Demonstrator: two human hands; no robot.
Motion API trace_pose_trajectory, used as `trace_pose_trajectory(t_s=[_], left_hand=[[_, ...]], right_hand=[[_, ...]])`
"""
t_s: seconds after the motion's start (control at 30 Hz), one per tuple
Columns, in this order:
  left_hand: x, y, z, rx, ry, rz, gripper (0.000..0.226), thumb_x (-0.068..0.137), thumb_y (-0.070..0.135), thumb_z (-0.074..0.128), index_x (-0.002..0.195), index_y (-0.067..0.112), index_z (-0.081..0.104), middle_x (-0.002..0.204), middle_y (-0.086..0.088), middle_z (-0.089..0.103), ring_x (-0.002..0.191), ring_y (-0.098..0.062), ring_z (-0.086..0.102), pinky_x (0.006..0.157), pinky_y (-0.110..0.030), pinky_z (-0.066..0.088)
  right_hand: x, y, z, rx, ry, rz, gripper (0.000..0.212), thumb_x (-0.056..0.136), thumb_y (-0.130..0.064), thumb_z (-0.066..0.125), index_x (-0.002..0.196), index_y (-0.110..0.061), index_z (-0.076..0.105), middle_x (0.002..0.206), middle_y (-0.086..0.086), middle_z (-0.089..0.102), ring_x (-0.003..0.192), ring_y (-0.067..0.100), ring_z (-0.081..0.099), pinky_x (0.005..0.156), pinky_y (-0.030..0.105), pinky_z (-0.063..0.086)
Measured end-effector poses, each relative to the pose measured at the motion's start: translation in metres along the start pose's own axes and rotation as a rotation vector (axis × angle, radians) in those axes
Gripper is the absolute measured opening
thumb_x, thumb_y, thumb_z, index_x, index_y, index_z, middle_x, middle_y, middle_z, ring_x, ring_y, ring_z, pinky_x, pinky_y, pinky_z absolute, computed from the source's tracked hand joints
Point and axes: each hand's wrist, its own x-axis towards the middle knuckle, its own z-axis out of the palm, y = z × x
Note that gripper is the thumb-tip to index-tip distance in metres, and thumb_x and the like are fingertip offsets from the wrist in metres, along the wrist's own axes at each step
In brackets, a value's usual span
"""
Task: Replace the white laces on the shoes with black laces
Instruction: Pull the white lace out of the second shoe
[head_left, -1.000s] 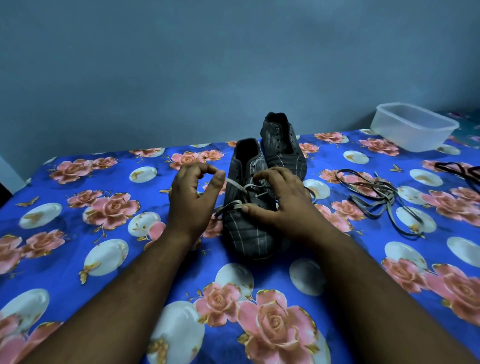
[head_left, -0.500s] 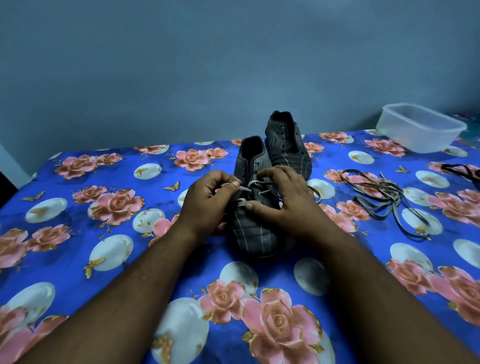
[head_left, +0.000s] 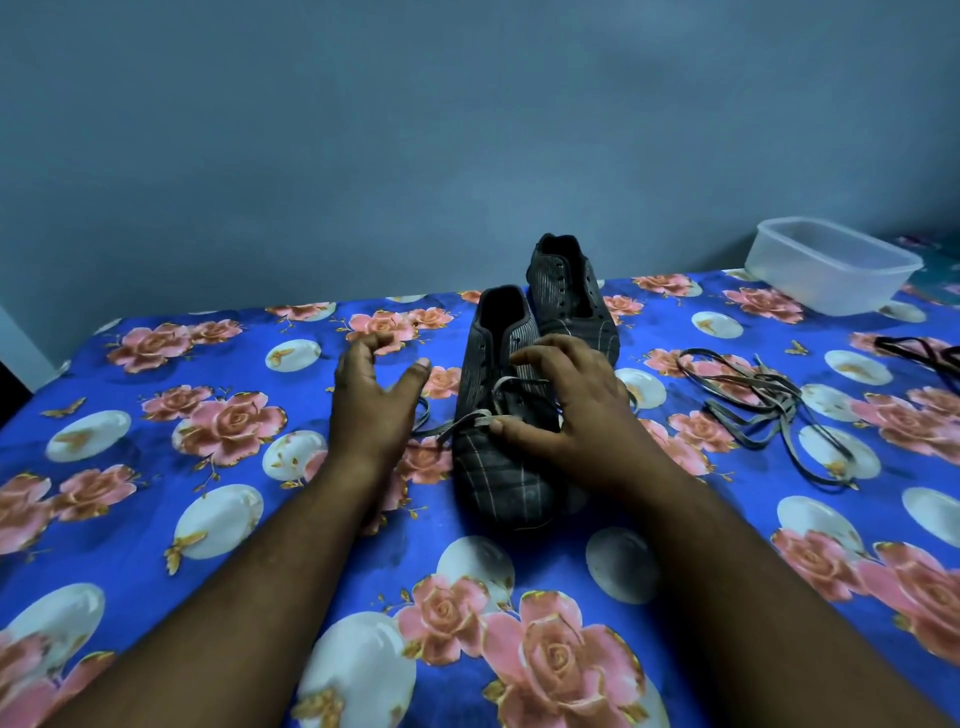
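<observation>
Right hand (head_left: 571, 410) rests on the near shoe (head_left: 501, 415), fingers spread, we judge to steady it. Left hand (head_left: 371, 400) hovers beside, fingers spread and empty; white lace (head_left: 470, 421) is half-threaded.

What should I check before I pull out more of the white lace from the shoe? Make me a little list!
1. Left hand free to grab: ok, it is open and holds nothing.
2. Near shoe held steady: ok, the right hand rests on it.
3. White lace loose: partly, its end trails off the shoe's left side, but some rows are threaded.
4. Knots in the lace: cannot tell, the right hand hides part of it.
5. Far shoe unlaced: ok, its eyelets look empty.
6. Loose laces waiting on the cloth to the right: ok, though their colour is hard to tell in this light.
</observation>
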Motion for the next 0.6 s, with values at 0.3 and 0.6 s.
trace_pose_trajectory(t_s=[0.3,0.6], left_hand=[[-0.023,0.013,0.004,0.117,-0.483,0.369,0.075,0.082,0.067,0.054,0.149,0.04,0.031,0.16,0.017,0.03,0.149,0.006,0.018,0.126,-0.046,0.015],[-0.022,0.009,0.005,0.193,-0.687,0.327,0.115,0.06,0.075,0.071,0.152,0.046,0.007,0.166,0.022,0.006,0.151,0.007,0.002,0.127,-0.04,0.014]], right_hand=[[0.0,-0.01,-0.004,-0.11,0.093,-0.201,0.033,0.082,-0.062,0.057,0.091,-0.036,0.074,0.118,-0.007,0.058,0.126,0.027,0.045,0.1,0.055,0.04],[0.001,-0.015,-0.004,0.018,0.03,-0.141,0.012,0.084,-0.045,0.077,0.087,-0.033,0.078,0.104,-0.012,0.056,0.121,0.021,0.044,0.101,0.053,0.039]])
